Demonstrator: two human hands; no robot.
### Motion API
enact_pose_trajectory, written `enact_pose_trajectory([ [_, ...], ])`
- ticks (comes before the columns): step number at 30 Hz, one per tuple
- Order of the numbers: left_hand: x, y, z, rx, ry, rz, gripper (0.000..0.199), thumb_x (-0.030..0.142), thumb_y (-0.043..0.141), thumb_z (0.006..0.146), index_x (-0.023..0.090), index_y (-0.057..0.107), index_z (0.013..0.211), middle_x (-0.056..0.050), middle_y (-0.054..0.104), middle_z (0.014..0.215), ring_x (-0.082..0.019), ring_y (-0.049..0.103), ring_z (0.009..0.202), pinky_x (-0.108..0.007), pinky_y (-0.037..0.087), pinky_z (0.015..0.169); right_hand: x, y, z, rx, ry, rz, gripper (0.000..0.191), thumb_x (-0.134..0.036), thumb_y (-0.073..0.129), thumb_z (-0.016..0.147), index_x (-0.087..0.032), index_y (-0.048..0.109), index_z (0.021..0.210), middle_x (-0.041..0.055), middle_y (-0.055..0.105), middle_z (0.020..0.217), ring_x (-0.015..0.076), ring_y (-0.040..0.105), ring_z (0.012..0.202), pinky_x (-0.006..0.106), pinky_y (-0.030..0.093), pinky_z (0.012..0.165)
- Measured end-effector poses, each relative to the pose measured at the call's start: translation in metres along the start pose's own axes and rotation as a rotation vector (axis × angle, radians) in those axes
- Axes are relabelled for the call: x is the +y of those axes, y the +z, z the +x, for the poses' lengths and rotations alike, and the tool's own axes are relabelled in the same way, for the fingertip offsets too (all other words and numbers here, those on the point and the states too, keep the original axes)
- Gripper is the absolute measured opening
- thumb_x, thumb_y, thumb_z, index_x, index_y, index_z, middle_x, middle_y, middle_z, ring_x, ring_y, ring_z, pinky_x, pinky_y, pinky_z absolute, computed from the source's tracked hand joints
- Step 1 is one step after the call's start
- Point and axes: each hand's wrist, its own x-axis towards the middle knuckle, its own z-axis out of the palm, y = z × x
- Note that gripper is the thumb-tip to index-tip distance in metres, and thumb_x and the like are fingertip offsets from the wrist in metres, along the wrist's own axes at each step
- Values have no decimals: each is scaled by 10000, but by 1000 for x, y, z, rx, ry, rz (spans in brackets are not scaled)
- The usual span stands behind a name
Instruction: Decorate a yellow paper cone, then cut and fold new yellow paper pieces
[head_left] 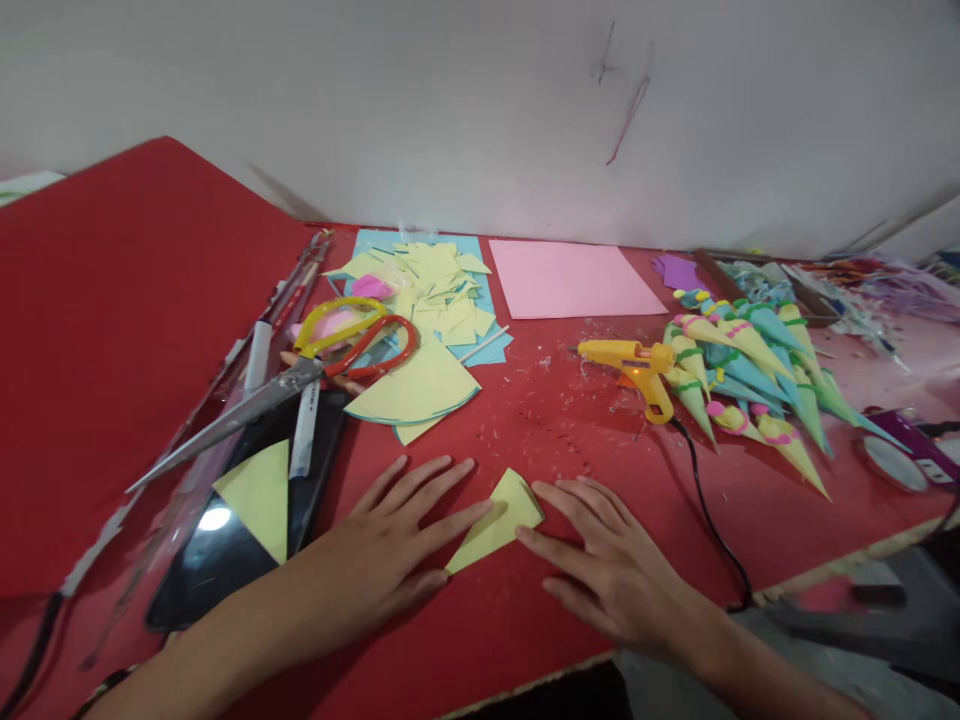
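Note:
A small folded piece of yellow paper (497,522) lies flat on the red tabletop (420,650) between my hands. My left hand (409,530) rests palm down with fingers spread, its index fingertip touching the paper's left edge. On the other side, my right hand (600,550) is also spread, fingertips at the paper's right edge. Neither hand grips anything. Beyond my left hand lie larger yellow paper sectors (416,390) with blue-green edges. Scissors (300,380) with yellow and red handles lie to the left, and another yellow piece (262,500) rests on a black tablet-like device (210,570).
A yellow glue gun (637,370) with a black cord stands right of centre, beside a pile of decorated paper cones (750,360). Yellow scraps (439,285) and a pink sheet (574,280) lie near the wall. A round tape roll (892,463) sits far right.

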Motion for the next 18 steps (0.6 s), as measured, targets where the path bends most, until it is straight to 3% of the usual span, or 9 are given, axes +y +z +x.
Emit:
enact_pose_trajectory([
  [3,3,0,1,37,32,27,784,69,506,748,477,193,1340,34,97,1511,-270,219,1336,-485,269,1034,4,0,-5,-6,18,6,333,-341,428,899,-276,542,1205,73,530,1265,224,481,1126,412,421,917],
  [5,5,-4,-1,30,54,40,822,21,495,715,493,216,1327,43,173,1495,-259,281,1314,-482,272,1032,6,0,-6,-9,8,13,330,-322,414,905,-260,546,1201,58,536,1270,211,495,1126,397,429,921],
  [9,6,-14,-14,-41,131,52,747,92,507,749,426,223,1354,55,338,1429,-215,398,1253,-411,309,1024,8,-1,-6,1,-7,27,324,-278,418,900,-229,550,1193,37,534,1283,192,495,1144,374,429,938],
  [13,4,-15,-29,-10,146,119,651,223,513,813,353,214,1376,67,409,1379,-196,478,1187,-357,367,969,9,0,-7,4,5,50,308,-245,425,892,-231,565,1166,20,538,1281,182,500,1147,368,423,948],
  [18,4,-22,-30,11,139,99,584,292,543,804,376,313,1334,92,466,1334,-189,528,1132,-334,408,921,14,-1,-10,-27,29,135,325,-210,400,898,-208,527,1197,25,543,1274,169,477,1175,360,391,977],
])
